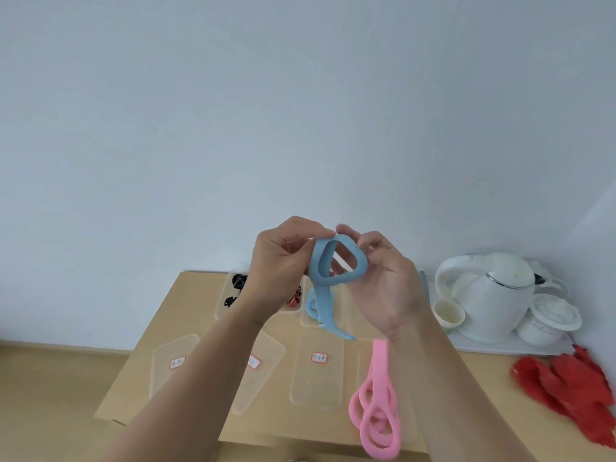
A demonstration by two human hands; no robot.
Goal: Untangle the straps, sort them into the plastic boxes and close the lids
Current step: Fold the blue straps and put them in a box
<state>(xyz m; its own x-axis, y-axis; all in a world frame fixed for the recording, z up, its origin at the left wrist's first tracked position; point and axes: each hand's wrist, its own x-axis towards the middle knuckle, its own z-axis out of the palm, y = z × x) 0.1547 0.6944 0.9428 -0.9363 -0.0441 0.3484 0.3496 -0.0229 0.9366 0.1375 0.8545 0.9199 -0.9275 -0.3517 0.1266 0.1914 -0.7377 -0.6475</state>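
Note:
I hold a light blue strap (325,288) up in front of me, looped at the top with its tail hanging down. My left hand (283,261) pinches the loop's left side and my right hand (383,278) grips its right side. A pink strap (376,401), looped several times, hangs below my right wrist; where it is held is hidden. Clear plastic boxes stand at the back of the board: one holds black straps (235,290), one a red-striped strap (295,298), one more blue strap (311,303). Clear lids (173,365) (316,371) with red-edged labels lie in front.
A tan cardboard board (140,378) covers the table. At the right, a white kettle (490,295), a small cup (448,313) and a white lidded tub (546,325) stand on a white tray. Red material (573,388) lies at the far right. A pale wall is behind.

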